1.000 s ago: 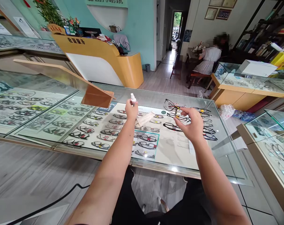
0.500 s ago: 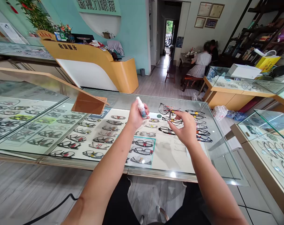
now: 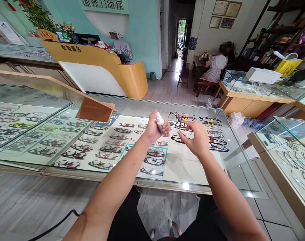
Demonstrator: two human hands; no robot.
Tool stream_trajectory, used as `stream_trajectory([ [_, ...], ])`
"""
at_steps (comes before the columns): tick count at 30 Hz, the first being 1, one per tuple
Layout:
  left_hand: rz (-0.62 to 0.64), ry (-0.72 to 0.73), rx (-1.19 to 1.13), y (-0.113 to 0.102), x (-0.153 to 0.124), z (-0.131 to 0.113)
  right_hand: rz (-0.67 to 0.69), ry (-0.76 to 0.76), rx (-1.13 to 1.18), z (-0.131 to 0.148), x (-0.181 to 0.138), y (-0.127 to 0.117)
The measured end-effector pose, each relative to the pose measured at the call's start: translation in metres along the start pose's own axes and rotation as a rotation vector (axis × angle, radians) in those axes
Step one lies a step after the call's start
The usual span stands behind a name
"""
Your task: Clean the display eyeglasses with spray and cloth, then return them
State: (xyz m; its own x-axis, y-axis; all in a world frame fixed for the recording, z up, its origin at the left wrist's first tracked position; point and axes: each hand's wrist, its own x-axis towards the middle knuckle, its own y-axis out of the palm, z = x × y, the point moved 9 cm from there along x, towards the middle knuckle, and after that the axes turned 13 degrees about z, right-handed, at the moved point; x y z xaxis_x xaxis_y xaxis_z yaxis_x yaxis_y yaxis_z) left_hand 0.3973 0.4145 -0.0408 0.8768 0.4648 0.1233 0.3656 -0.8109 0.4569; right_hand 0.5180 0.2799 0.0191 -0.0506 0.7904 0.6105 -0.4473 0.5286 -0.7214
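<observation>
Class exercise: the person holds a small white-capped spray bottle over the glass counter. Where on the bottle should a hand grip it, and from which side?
Probably round the body, below the cap. The small white-capped spray bottle stands nearly upright, tilted right, in the left hand, whose fingers wrap it from the left. That leaves the nozzle facing the black-framed glasses in the right hand.

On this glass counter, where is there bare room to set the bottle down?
The counter top is free along the near edge below both hands, and left of the left hand toward the wooden stand. The bottle and glasses crowd the middle.
</observation>
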Motion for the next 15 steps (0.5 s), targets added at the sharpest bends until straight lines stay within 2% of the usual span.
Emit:
stream_trajectory([
  [3,-0.132,0.050,0.143,-0.013,0.001,-0.001,-0.014,0.007,-0.048,0.001,0.000,-0.001],
  [7,-0.256,0.008,0.314,-0.023,0.000,0.005,-0.045,-0.002,-0.090,0.002,-0.001,-0.003],
  [15,-0.321,-0.004,0.388,-0.018,-0.002,0.007,-0.004,-0.010,-0.100,0.005,-0.001,0.002],
])
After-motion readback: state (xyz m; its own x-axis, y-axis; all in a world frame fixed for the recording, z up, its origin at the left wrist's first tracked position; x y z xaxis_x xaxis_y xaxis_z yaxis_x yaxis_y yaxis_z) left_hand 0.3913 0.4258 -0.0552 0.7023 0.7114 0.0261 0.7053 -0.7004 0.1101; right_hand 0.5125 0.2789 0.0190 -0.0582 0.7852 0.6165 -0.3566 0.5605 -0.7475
